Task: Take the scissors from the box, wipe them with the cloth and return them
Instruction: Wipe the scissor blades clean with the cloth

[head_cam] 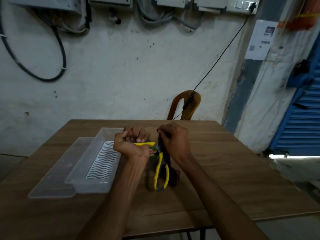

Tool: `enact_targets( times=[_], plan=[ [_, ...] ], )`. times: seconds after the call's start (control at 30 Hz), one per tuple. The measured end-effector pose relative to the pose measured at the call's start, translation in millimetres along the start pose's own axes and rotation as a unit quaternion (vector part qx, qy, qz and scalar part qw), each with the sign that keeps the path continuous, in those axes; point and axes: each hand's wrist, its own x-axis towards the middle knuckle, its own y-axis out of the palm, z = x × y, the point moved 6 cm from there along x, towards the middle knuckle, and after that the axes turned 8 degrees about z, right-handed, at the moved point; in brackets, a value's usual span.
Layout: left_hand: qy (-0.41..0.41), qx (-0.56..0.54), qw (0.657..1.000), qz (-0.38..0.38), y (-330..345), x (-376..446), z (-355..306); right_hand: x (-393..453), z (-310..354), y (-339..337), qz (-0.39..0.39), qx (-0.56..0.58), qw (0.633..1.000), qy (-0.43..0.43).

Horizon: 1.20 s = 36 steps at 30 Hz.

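Observation:
The scissors (161,172) have yellow and grey handles and are held spread wide above the wooden table (225,170). My left hand (131,144) is closed around one handle, whose yellow tip pokes out to the right. The other handle loop hangs down toward me. My right hand (174,141) pinches a dark maroon cloth (173,174) around the blade area, and the cloth trails down to the table. The blades are hidden by the cloth and my hands. The clear plastic box (103,179) lies left of my hands with only a white wavy grid insert in it.
The box's clear lid (57,174) lies flat on the table to the left of the box. A brown plastic chair (187,106) stands behind the far table edge against the white wall, with a black cable hanging over it. A blue shutter (301,122) is at the right.

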Motion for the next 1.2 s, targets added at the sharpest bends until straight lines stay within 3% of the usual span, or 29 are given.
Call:
enact_targets(
  times=[0.13,0.2,0.33,0.57,0.7,0.77,0.9,1.03,1.1,1.2],
  plan=[
    [0.008,-0.005,1.0,0.005,-3,2,-6,22,-8,-9,-0.045,0.003,0.997,0.058],
    [0.014,-0.012,1.0,0.004,-5,5,-10,8,4,-21,-0.072,0.043,0.996,0.035],
    [0.016,-0.022,1.0,0.001,-3,4,-7,-37,29,-14,0.008,0.063,0.997,-0.043],
    [0.001,0.008,1.0,-0.008,0,-3,4,15,-6,-3,0.001,-0.01,1.0,0.023],
    [0.006,-0.014,1.0,0.002,-1,-1,-2,19,-17,-27,-0.071,0.101,0.985,0.119],
    [0.009,-0.025,1.0,0.003,-2,1,-4,-1,-11,-40,-0.104,0.144,0.978,0.111],
    [0.002,-0.035,0.999,0.003,0,0,-2,-40,11,-26,-0.009,0.078,0.997,-0.003],
    [-0.002,-0.018,1.0,0.009,1,-1,1,-22,9,-9,0.028,0.019,0.999,-0.018],
    [0.001,-0.005,1.0,0.006,1,-1,-1,-5,3,-6,0.019,-0.006,1.0,-0.001],
    [0.0,-0.012,1.0,0.014,1,0,-2,7,-18,-20,-0.069,0.049,0.992,0.099]
  ],
)
